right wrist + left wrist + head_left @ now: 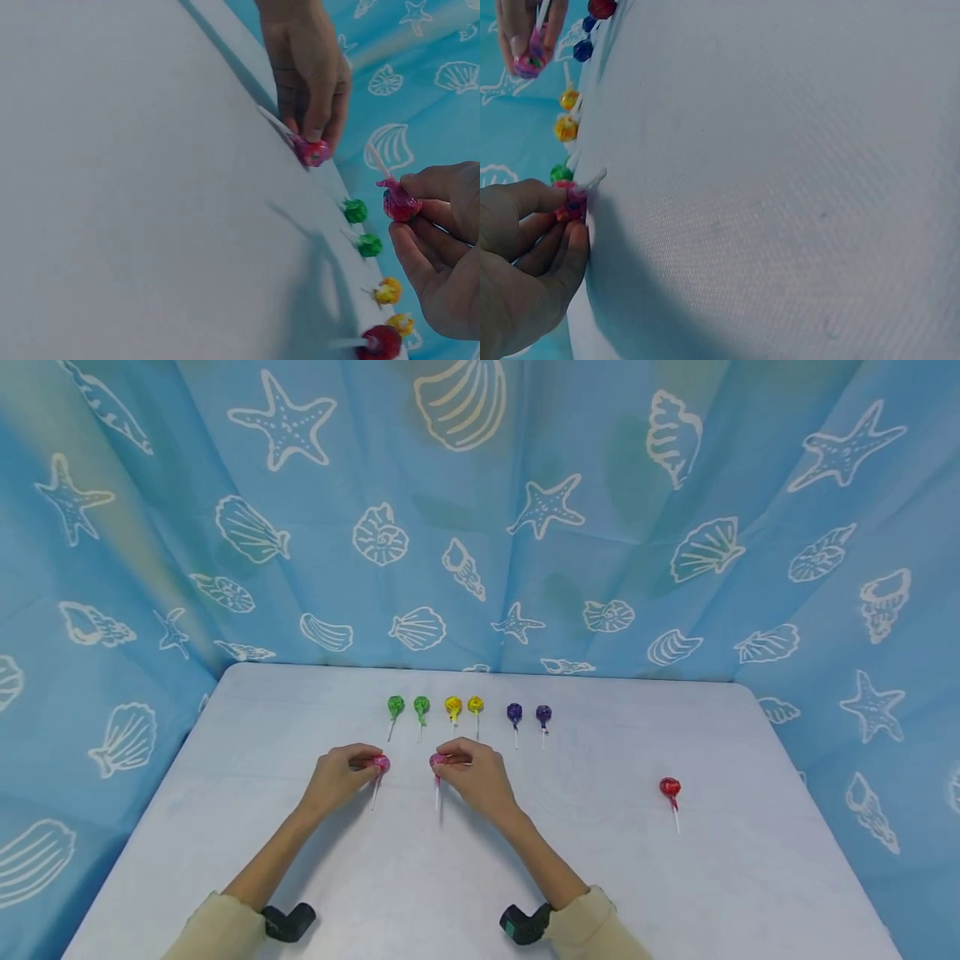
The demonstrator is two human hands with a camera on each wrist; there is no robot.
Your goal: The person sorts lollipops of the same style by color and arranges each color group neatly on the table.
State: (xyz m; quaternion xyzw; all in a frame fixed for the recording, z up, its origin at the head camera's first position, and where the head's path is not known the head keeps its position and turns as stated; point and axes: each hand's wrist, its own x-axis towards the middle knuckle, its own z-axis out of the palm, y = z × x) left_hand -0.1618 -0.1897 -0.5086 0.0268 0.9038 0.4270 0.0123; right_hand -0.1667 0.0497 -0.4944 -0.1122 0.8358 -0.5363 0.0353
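Note:
My left hand [341, 781] pinches the head of a pink lollipop [382, 763] between thumb and fingers; its white stick points toward me, low over the white table. To its right, my right hand [477, 777] pinches a second pink lollipop [437, 761] by the head, stick hanging down. In the right wrist view this second lollipop [401, 201] shows raised above the tabletop, its twisted wrapper at the stick. Beyond the hands lie green lollipops [396, 707], yellow lollipops [453, 707] and dark purple lollipops [514, 715], two of each colour in a row.
A single red lollipop [671, 788] lies apart on the right side of the white table [585, 852]. A blue curtain [480, 527] printed with white shells and starfish hangs behind and along both sides. Dark wrist devices [288, 923] sit at both cuffs.

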